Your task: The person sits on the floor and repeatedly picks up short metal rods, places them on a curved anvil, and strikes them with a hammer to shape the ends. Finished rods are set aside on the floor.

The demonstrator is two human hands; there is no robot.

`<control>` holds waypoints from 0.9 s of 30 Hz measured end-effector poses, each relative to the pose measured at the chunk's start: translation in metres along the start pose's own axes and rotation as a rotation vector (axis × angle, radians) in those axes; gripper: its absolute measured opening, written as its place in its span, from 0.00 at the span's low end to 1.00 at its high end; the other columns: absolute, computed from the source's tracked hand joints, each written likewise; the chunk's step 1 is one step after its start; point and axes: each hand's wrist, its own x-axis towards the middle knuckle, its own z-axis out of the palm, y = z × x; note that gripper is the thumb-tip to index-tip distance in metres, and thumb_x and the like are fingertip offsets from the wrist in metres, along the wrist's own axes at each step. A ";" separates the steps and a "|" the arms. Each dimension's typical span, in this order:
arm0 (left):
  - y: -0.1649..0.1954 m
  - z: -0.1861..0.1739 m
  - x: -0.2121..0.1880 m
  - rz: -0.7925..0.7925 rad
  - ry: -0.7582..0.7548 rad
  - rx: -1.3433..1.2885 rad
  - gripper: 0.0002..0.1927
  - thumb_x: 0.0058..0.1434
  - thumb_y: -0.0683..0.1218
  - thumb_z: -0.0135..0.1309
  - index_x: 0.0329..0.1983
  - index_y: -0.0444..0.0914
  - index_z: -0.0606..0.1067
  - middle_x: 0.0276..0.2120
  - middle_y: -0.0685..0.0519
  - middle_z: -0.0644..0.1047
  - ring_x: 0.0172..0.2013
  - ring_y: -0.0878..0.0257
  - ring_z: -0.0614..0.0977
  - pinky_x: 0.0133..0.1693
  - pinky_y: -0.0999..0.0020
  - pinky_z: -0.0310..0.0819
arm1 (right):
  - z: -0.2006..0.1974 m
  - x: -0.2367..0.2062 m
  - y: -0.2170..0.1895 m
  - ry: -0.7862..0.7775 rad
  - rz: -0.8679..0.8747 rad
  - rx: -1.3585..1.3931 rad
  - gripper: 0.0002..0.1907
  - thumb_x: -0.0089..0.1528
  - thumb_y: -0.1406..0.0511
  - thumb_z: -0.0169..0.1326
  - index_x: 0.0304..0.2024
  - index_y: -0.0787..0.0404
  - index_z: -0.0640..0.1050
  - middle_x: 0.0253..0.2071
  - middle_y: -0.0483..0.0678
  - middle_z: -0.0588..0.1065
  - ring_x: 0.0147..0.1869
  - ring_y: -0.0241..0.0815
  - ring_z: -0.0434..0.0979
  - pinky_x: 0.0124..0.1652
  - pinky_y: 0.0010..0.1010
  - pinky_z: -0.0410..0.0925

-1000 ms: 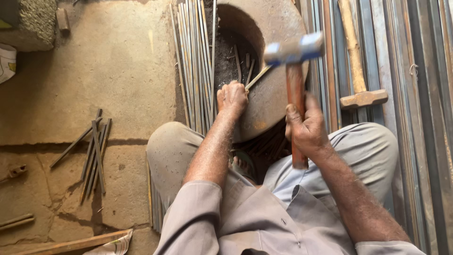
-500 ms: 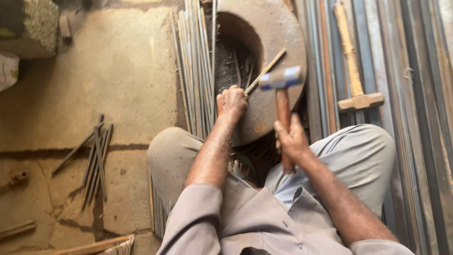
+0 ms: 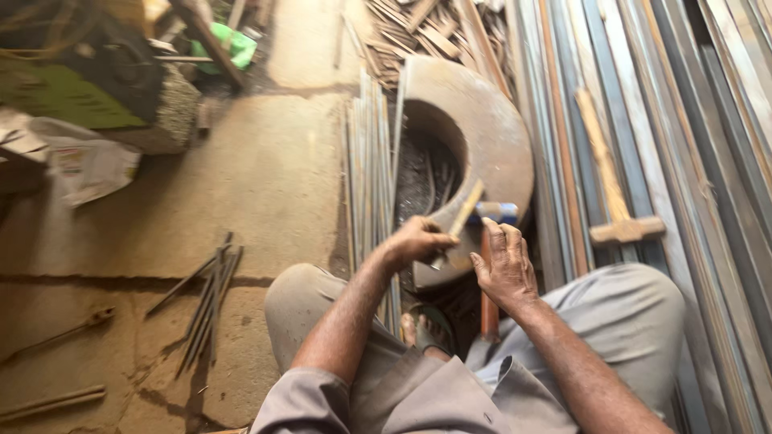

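Moved: hammer (image 3: 492, 215) has dropped onto the rod (image 3: 465, 210).
Left hand (image 3: 418, 241): grip closed round the rod.
Right hand (image 3: 505, 265): fingers loosening on the hammer handle, near the ring (image 3: 490, 128).

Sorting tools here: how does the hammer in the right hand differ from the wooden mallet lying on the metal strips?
The hammer has a metal head and reddish handle, and the right hand grips it against the ring-shaped block. The wooden mallet is all pale wood, lies flat and is untouched. Both are T-shaped striking tools.
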 end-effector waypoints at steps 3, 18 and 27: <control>0.004 0.012 -0.029 0.034 -0.146 -0.122 0.17 0.60 0.53 0.62 0.41 0.34 0.80 0.30 0.51 0.84 0.29 0.65 0.86 0.34 0.70 0.83 | -0.014 0.033 -0.024 -0.205 -0.037 0.096 0.29 0.61 0.64 0.61 0.64 0.57 0.69 0.49 0.60 0.69 0.47 0.60 0.78 0.46 0.45 0.75; -0.002 -0.022 -0.052 0.242 0.502 0.268 0.28 0.67 0.65 0.49 0.38 0.37 0.83 0.27 0.49 0.81 0.30 0.63 0.80 0.34 0.63 0.75 | 0.005 0.059 -0.027 -0.221 0.180 0.486 0.18 0.66 0.59 0.62 0.50 0.64 0.76 0.42 0.58 0.80 0.44 0.49 0.83 0.43 0.41 0.76; -0.057 -0.056 -0.045 -0.281 0.276 0.696 0.35 0.68 0.69 0.46 0.36 0.33 0.83 0.29 0.43 0.81 0.32 0.54 0.83 0.42 0.55 0.77 | 0.043 -0.010 0.036 -0.476 0.828 0.373 0.31 0.59 0.61 0.63 0.52 0.71 0.61 0.37 0.57 0.74 0.29 0.47 0.82 0.30 0.36 0.76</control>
